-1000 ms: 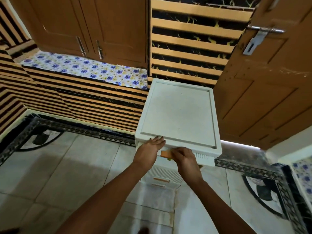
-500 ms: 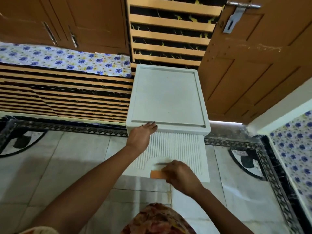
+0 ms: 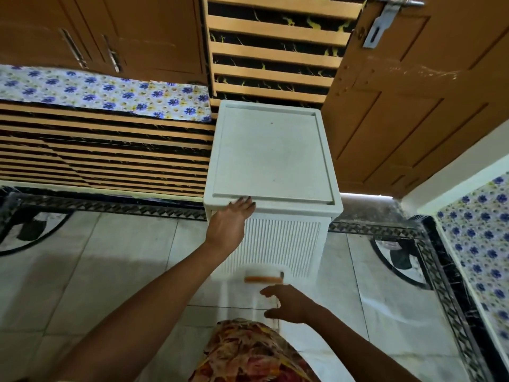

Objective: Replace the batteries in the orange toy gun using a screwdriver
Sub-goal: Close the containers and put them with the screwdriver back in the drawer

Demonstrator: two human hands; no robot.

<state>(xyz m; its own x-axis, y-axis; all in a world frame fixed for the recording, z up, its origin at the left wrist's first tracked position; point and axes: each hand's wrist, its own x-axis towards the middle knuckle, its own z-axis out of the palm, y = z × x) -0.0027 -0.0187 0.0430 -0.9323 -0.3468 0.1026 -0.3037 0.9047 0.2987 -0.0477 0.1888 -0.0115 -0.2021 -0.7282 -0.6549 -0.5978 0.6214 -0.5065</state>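
While the left hand (image 3: 230, 216) lies flat on the smooth rim of the white plastic drawer box (image 3: 272, 161), the right hand (image 3: 287, 303) hovers released at 6 o'clock of the ribbed front's orange bar handle (image 3: 263, 278). Where the toy gun is, I cannot tell.

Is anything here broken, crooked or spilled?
Nothing stands out. The white ribbed plastic drawer cabinet stands upright on the tiled floor; the left hand rests on its top edge, the right hand hovers open near its orange handle.
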